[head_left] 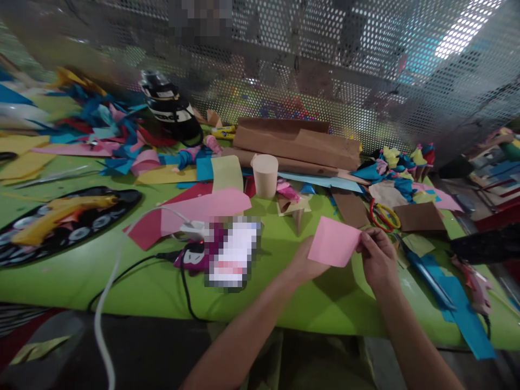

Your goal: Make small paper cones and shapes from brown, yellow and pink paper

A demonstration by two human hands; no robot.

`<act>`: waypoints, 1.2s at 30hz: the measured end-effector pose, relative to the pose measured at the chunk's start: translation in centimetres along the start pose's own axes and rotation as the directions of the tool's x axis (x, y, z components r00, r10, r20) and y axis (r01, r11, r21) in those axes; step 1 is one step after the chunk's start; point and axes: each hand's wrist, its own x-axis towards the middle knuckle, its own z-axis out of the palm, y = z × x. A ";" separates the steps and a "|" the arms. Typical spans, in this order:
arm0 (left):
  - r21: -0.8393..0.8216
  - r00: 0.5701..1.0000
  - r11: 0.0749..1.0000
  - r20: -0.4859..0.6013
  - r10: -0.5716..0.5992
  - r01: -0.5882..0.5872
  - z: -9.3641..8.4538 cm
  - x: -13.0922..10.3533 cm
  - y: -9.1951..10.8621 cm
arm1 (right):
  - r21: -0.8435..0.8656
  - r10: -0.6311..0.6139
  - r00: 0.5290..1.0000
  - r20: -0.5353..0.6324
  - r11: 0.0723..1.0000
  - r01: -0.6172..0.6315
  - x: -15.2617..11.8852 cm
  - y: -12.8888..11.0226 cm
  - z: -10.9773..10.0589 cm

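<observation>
Over the green table I hold up a square of pink paper (335, 242). My right hand (378, 253) pinches its right corner between thumb and fingers. Behind the sheet's left edge, my left hand (304, 259) supports it; the paper hides most of those fingers. A small brown paper cone (298, 221) with a pink top lies just beyond my left hand. Past it stands a pale paper cup or roll (265, 176). Scissors with red and yellow handles (385, 215) rest near brown paper pieces, beyond my right hand.
A phone (233, 254), blurred out, lies beside a purple power strip (195, 257) with cables. At left, a yellow glue gun (65, 216) rests on a black mat. A black bottle (173, 108) stands at the back. A pink glue gun (477, 284) and blue strips lie right.
</observation>
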 end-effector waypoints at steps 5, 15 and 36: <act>-0.074 0.998 0.997 -0.063 0.005 -0.009 -0.1 1.0 0.2 | 0.039 -0.041 0.998 -0.049 0.998 0.043 0.4 -0.4 -0.4; -0.089 0.996 0.992 0.021 -0.086 0.088 0.8 1.6 0.2 | 0.035 -0.140 0.975 -0.173 0.988 0.149 0.3 0.1 0.0; -0.371 0.998 0.927 0.021 -0.051 0.055 2.7 1.3 -0.9 | -0.067 -0.262 0.938 -0.227 0.965 0.254 -0.6 0.0 1.0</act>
